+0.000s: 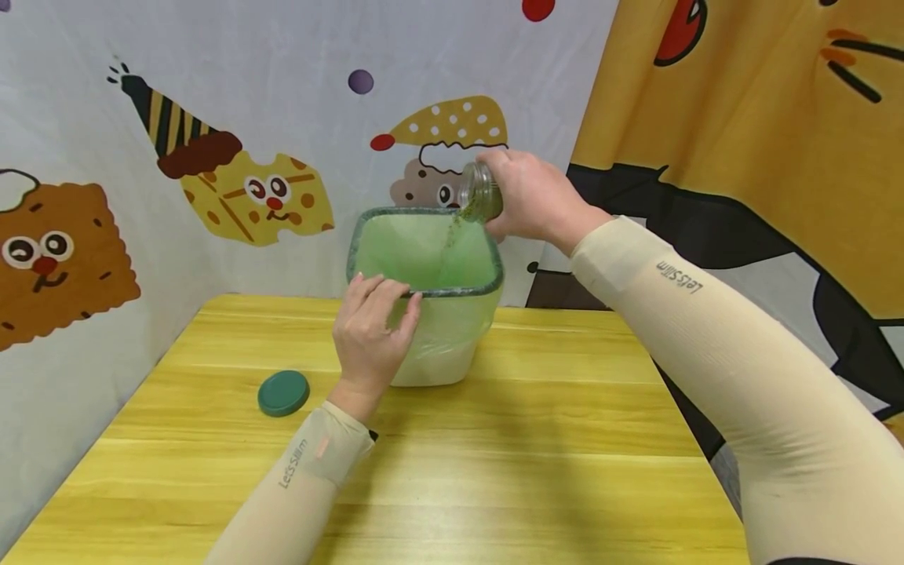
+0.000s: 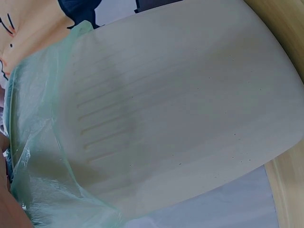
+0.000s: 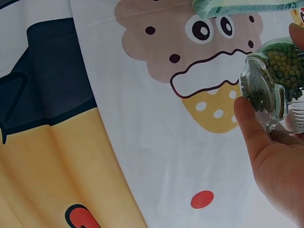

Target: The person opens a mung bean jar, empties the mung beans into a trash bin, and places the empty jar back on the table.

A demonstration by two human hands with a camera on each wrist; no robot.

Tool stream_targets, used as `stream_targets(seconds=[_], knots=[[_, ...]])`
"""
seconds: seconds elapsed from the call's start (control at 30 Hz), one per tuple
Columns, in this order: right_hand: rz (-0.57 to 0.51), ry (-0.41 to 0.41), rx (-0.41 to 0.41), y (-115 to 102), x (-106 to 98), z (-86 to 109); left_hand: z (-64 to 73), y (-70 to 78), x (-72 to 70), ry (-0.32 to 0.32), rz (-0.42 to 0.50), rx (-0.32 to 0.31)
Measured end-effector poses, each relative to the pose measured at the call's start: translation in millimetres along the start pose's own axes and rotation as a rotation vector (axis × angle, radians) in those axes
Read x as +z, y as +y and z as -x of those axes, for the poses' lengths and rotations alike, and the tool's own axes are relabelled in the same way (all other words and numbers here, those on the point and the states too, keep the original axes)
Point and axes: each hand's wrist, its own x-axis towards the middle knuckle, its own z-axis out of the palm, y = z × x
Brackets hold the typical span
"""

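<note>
My right hand [image 1: 530, 196] grips a glass jar [image 1: 482, 192], tilted with its mouth to the left above a bin. Small green beans [image 1: 452, 234] stream down from the jar into the bin. In the right wrist view, green mung beans [image 3: 284, 64] fill part of the jar, and my thumb lies along the glass. The trash bin [image 1: 432, 362] is whitish and stands upright, lined with a thin green plastic bag [image 1: 452, 318] folded over its rim. My left hand [image 1: 370, 326] holds the bin's near left rim. What lies at the bin's bottom is hidden.
A round green lid [image 1: 283, 392] lies on the wooden table [image 1: 452, 479], left of the bin. Behind the table hangs a white cloth [image 1: 282, 47] with cartoon prints, and an orange curtain [image 1: 763, 125] hangs at the right.
</note>
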Motion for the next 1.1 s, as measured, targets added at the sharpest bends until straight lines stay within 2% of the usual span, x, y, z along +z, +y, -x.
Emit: stream_targets(seconds=[0.23,0.73,1.1], knots=[[0.008,0.009,0.004,-2.0,-0.2,-0.7,0.1,0.6,-0.6,-0.001,0.002,-0.006],[0.018,0.041,-0.048,-3.4,-1.7,-2.2,1.7,0.1,2.0,0.002,0.012,-0.015],[0.038,0.037,-0.045,-6.9,-5.9,-3.1,3.5,-0.7,1.5,-0.02,0.007,-0.013]])
